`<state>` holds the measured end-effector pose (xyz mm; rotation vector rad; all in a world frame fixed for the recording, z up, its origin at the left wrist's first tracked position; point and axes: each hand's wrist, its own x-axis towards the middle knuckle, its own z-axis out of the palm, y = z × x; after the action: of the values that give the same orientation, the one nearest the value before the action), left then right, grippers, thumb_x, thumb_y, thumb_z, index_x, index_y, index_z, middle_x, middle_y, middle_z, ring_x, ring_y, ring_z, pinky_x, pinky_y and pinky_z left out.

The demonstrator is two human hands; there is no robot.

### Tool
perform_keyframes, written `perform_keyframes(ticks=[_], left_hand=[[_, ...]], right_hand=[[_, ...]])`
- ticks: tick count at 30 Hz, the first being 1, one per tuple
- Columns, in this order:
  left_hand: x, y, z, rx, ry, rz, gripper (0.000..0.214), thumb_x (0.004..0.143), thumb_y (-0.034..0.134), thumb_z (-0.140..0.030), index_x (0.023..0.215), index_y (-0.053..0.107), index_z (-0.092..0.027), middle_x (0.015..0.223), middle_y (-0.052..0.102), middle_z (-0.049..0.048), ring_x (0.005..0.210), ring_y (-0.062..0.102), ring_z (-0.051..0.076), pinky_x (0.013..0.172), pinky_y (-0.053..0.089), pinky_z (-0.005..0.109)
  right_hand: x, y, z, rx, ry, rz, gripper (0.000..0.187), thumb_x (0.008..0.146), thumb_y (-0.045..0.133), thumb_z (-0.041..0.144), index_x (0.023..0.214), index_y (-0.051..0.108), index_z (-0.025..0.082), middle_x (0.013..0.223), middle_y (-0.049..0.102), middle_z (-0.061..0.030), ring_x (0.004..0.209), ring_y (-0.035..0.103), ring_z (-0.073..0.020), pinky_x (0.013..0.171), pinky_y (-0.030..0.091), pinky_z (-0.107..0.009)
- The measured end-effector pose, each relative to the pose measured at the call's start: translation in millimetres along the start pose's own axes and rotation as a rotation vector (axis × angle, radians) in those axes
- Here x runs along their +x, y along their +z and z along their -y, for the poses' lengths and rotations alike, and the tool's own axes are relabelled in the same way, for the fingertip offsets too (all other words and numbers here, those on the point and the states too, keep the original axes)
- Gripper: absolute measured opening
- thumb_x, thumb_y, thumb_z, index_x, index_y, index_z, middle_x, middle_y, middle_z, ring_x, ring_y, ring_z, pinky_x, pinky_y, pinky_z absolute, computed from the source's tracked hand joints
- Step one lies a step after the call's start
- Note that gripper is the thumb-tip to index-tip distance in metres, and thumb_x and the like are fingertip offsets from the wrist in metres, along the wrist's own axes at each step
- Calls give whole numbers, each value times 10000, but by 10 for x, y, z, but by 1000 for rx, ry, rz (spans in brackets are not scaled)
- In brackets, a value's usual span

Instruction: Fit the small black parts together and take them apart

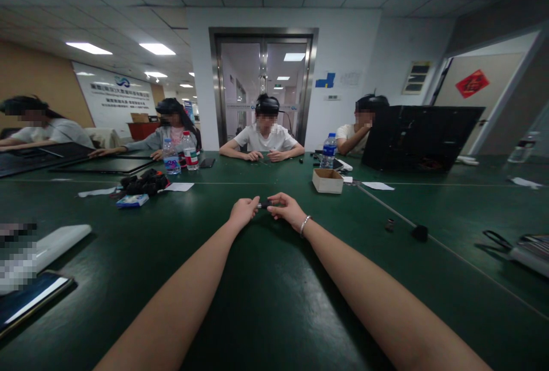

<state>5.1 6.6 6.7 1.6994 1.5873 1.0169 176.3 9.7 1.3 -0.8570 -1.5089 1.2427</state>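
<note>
Both my arms reach forward over the green table (257, 296). Between my hands is a small black stick (265, 204) with a silvery end, shaped like a USB plug; it is too small to tell its exact kind. My left hand (245, 212) pinches its silvery end between thumb and fingers. The fingers of my right hand (289, 211) are closed on the black end, and that wrist wears a silvery bracelet (305, 226). The stick lies roughly level, just above the tabletop.
An open cardboard box (327, 182) stands beyond my right hand. Left are black gear (143, 182), a blue-and-white packet (132, 201) and a phone (32, 302). A bottle (329, 151), a black monitor (420, 138) and a co-worker (266, 134) are farther back.
</note>
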Motion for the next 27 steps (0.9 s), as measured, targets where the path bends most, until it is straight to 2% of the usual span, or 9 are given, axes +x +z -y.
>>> perform_keyframes(ticks=[8, 15, 19, 22, 27], left_hand=[[-140, -46, -118, 283, -7, -58, 588, 823, 211, -546, 590, 601, -174, 571, 605, 39, 526, 544, 158, 507, 318, 260], [-207, -53, -249, 408, -95, -68, 534, 841, 215, -449, 645, 627, -171, 701, 647, 88, 620, 585, 200, 547, 353, 276], [-189, -48, -229, 394, -109, -73, 537, 828, 220, -489, 654, 621, -177, 741, 651, 100, 661, 593, 223, 547, 355, 287], [-171, -44, -185, 326, -84, -57, 588, 821, 185, -549, 620, 603, -188, 683, 644, 80, 629, 587, 215, 544, 357, 287], [-120, 7, -72, 147, 48, -17, 547, 826, 195, -541, 640, 568, -187, 612, 610, 32, 573, 558, 168, 546, 366, 259]], right_hand=[[-14, 13, 29, -27, 1, 16, 378, 552, 740, 206, 877, 552, 159, 842, 556, 4, 529, 543, -53, 440, 454, -191], [-19, 23, 43, -57, -19, 37, 381, 536, 746, 202, 857, 547, 158, 814, 546, 21, 540, 541, -52, 447, 454, -187], [-17, 29, 37, -50, -16, 35, 380, 542, 746, 208, 863, 546, 159, 811, 544, 21, 537, 539, -50, 440, 453, -182], [-8, 34, 27, -27, 2, 16, 365, 568, 740, 222, 873, 548, 160, 794, 544, 18, 511, 533, -46, 426, 448, -181], [22, 32, 2, 34, 68, -54, 283, 646, 701, 229, 868, 546, 147, 672, 541, 26, 469, 521, -49, 409, 446, -172]])
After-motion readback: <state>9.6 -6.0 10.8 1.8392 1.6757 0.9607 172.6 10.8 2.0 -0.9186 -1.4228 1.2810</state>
